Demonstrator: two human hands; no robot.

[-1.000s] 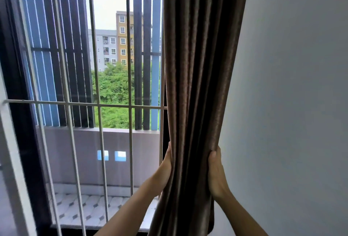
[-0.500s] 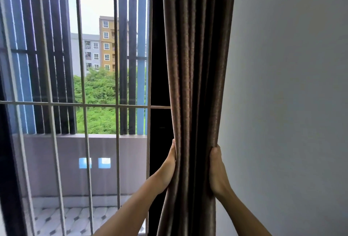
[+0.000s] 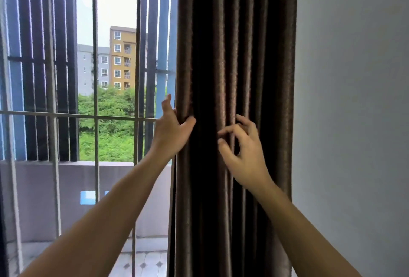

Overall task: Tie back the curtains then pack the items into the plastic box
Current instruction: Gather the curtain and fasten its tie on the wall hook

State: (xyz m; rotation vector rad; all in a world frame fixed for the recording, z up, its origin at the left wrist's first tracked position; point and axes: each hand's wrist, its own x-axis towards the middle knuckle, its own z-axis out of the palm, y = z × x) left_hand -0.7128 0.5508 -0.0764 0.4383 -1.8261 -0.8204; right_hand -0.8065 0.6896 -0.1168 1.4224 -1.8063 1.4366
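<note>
The brown curtain (image 3: 239, 55) hung gathered in deep folds, passing between both hands and above them. The left hand (image 3: 171, 131) gripped its left edge — thumb hooked across the front fold, other fingers behind the cloth, one fingertip raised clear. The right hand (image 3: 245, 155), apart from the left, lay against the middle folds with fingers curled; whether it pinched a fold could not be told. Window bars (image 3: 95, 121) stood left of the left hand, and a plain wall (image 3: 354, 99) lay right of the right hand.
</note>
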